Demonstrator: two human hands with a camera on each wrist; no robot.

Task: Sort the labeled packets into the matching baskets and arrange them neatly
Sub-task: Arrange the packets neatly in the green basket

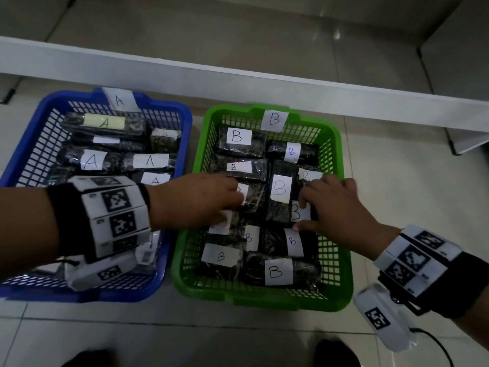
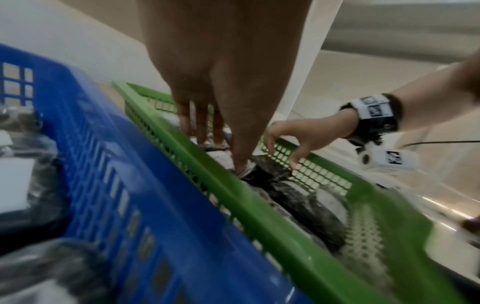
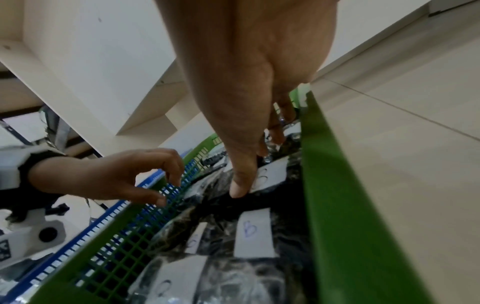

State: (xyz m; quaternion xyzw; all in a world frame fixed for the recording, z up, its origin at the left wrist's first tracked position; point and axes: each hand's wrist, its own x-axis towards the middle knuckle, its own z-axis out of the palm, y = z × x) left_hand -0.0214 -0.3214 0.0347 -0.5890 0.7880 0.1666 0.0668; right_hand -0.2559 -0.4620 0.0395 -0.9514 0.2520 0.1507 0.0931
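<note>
Both hands on "B"-labelled packets in green basket

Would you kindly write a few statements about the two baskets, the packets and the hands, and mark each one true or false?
1. The blue plastic lattice basket carries a paper tag marked A on its far rim. True.
2. Both hands are over the blue basket. False: the left hand and the right hand are both over the green plastic lattice basket.
3. The dark plastic-wrapped packets with white B labels lie in the green basket. True.
4. The green basket stands to the left of the blue one. False: it stands to its right.
5. The right hand lifts a packet clear of the basket. False: its thumb touches a packet lying inside.
</note>
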